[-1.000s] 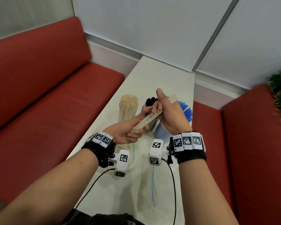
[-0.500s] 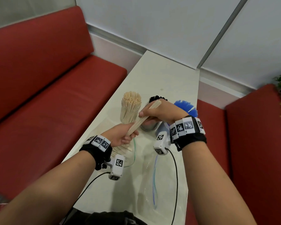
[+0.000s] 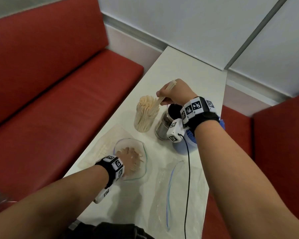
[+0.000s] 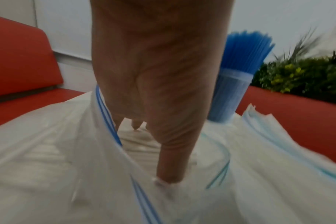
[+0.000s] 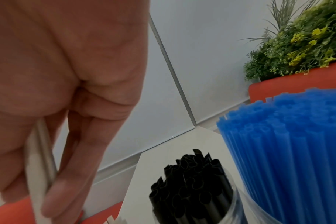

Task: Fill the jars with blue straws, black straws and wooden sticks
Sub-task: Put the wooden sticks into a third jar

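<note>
On the head view I see my right hand (image 3: pixel 175 94) raised at twelve o'clock over the white desk (image 3: pixel 188 69), knuckles up, wrist bent down, fingers curled round a small bunch of wooden sticks (image 3: pixel 166 91) whose lower ends slant toward seven o'clock onto the full stick jar (image 3: pixel 146 116). Just at three o'clock of that jar stands the jar of black straws (image 3: pixel 165 122), and beyond it, partly hidden by my wrist, the jar of blue straws (image 3: pixel 186 144). My left hand (image 3: pixel 129 160) sits at seven o'clock, reaching forward and down into an open clear zip bag (image 3: pixel 141 169), fingers spread among loose sticks lying in it. A second, flat bag (image 3: pixel 178 187) lies at five o'clock.

The left wrist view is blurred: my left hand (image 4: pixel 153 75) goes down into the bag's mouth (image 4: pixel 109 121), one straight finger pressing the pale sticks at the bottom; I see nothing gripped. The blue straws (image 4: pixel 244 50) stand in their jar at two o'clock.

The right wrist view shows my right hand (image 5: pixel 67 91) with fingers (image 5: pixel 67 189) folded against the sticks (image 5: pixel 38 174), pinching them at seven o'clock. The black straws (image 5: pixel 192 181) stand at five o'clock and the blue ones (image 5: pixel 290 144) at four.
</note>
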A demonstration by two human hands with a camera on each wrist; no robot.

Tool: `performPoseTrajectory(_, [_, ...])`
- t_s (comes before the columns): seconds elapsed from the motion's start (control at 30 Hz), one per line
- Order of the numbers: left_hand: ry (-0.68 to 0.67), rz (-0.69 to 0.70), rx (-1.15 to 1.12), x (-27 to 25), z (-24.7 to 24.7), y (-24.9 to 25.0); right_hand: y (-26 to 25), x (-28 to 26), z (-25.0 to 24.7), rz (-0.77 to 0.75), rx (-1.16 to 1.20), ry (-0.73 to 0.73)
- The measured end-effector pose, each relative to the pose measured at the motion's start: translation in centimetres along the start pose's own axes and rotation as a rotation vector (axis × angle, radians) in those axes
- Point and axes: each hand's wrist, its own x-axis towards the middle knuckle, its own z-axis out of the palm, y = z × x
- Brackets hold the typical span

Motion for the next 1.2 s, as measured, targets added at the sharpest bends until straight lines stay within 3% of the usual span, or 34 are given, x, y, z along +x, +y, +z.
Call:
performPoseTrajectory(0.1, [0.010,-0.020,0.030,0.1,1.1,-0.3,0.4,0.7,0.5,-0.021,-0.011,0.048])
performPoseTrajectory(0.23, [0.080,0.057,0.102,0.0,-0.1,-0.8,1.8,1.7,2.0,-0.045,-0.049,0.086])
performPoseTrajectory(0.67, [0.065,0.140,0.150,0.1,-1.2,0.6,5.6,2.6,7.0,0.005,-0.161,0.141])
performPoseTrajectory(0.87, [-0.037,0.142,0.051,-0.3,-1.8,1.8,5.7,2.9,7.0,-0.189,-0.183,0.319])
performPoseTrajectory(1.0, [0.002,0.176,-0.174,-0.4,-1.7,1.7,5.9,2.7,8.6,-0.349,-0.336,0.484])
performPoseTrajectory(1.07, [0.021,0.191,-0.209,-0.1,-1.5,1.8,6.6,2.6,10.1,-0.362,-0.449,0.392])
performPoseTrajectory(1.2, [0.100,0.141,-0.393,0.2,-1.3,2.0,8.4,2.3,11.6,-0.282,-0.641,0.045])
